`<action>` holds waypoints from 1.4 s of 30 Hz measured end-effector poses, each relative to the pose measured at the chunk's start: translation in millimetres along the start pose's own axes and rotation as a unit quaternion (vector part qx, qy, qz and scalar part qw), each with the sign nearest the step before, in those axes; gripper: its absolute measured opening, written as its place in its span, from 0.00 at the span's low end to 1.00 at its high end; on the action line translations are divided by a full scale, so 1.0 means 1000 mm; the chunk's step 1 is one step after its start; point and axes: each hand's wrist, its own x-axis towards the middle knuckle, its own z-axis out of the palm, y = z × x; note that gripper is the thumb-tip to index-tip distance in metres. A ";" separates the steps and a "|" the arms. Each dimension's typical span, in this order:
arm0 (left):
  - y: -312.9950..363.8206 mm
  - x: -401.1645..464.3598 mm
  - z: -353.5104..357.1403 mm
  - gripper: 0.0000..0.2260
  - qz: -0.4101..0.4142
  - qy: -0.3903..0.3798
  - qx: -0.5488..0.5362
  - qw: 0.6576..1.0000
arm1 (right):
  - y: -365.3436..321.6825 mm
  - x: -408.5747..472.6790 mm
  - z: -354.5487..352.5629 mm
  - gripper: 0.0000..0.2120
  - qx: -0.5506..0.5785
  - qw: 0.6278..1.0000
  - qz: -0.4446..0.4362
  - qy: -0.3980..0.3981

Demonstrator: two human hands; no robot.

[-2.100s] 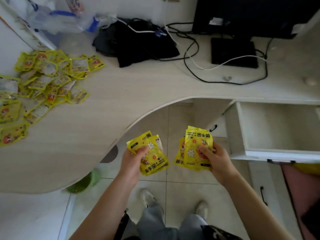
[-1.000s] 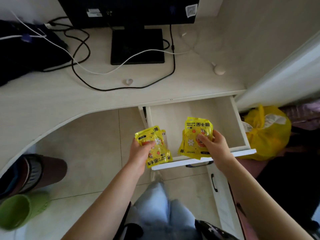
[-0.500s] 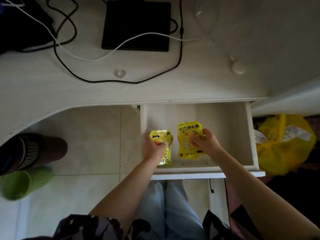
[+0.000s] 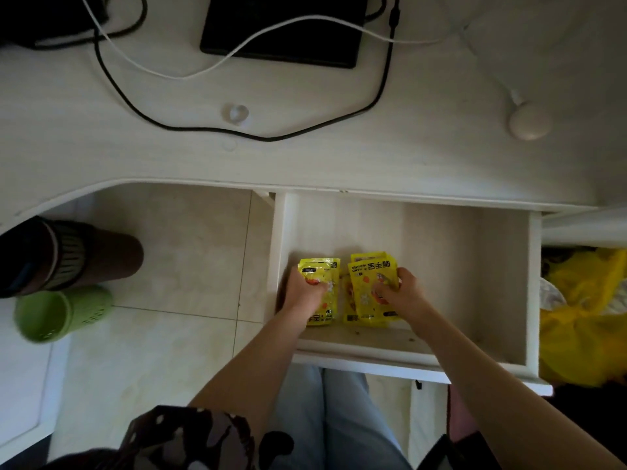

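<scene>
An open white drawer (image 4: 458,266) juts out from under the desk. Two small stacks of yellow hand-warmer packets lie on its floor near the front left corner. My left hand (image 4: 302,293) grips the left stack (image 4: 322,276), fingers curled over it. My right hand (image 4: 403,293) grips the right stack (image 4: 368,283), thumb on top of the packets. The two stacks sit side by side, almost touching. The right part of the drawer holds nothing.
The desk top (image 4: 339,157) carries a black monitor base (image 4: 281,28), black and white cables (image 4: 237,130) and a round white puck (image 4: 527,123). A yellow bag (image 4: 583,317) sits right of the drawer. A green bin (image 4: 57,313) and a brown cylinder (image 4: 84,256) lie on the floor at left.
I turned from the packet pile at the desk's left end to the drawer. Both hands carried their packet stacks down into it, and they now rest on the drawer floor.
</scene>
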 end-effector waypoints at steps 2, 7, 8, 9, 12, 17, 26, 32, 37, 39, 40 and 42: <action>-0.003 0.002 -0.001 0.14 -0.007 0.025 0.031 0.999 | 0.002 0.002 0.004 0.11 -0.012 1.000 0.006 -0.013; -0.007 0.006 0.000 0.14 -0.003 0.029 0.057 0.998 | 0.004 -0.003 0.008 0.14 -0.121 0.992 -0.013 -0.024; -0.007 0.005 0.000 0.14 -0.003 0.026 0.063 0.998 | 0.005 -0.005 0.009 0.14 -0.140 0.990 -0.014 -0.021; -0.008 0.005 0.000 0.15 -0.005 0.023 0.065 0.998 | 0.004 -0.007 0.010 0.14 -0.160 0.987 -0.017 -0.018; -0.007 0.001 -0.003 0.11 -0.010 0.005 0.065 0.998 | 0.001 -0.012 0.013 0.15 -0.202 0.979 -0.024 -0.006; -0.007 -0.016 -0.012 0.16 0.021 0.002 0.119 0.993 | -0.002 -0.020 0.006 0.21 -0.230 0.973 -0.012 -0.001; 0.003 -0.075 -0.043 0.21 0.177 0.018 0.119 0.977 | -0.040 -0.068 -0.003 0.23 -0.254 0.964 -0.075 0.005; -0.009 -0.113 -0.086 0.14 0.218 0.104 0.066 0.968 | -0.080 -0.113 0.025 0.19 -0.310 0.935 -0.170 -0.028; -0.042 -0.130 -0.130 0.11 0.188 0.169 0.062 0.966 | -0.117 -0.142 0.072 0.19 -0.387 0.875 -0.280 -0.082; -0.060 -0.134 -0.148 0.11 0.178 0.196 0.062 0.962 | -0.128 -0.152 0.097 0.18 -0.406 0.853 -0.312 -0.099; -0.070 -0.136 -0.158 0.11 0.171 0.211 0.060 0.961 | -0.132 -0.156 0.110 0.17 -0.417 0.842 -0.325 -0.104; -0.089 -0.139 -0.179 0.11 0.153 0.240 0.055 0.957 | -0.138 -0.165 0.137 0.17 -0.445 0.820 -0.341 -0.114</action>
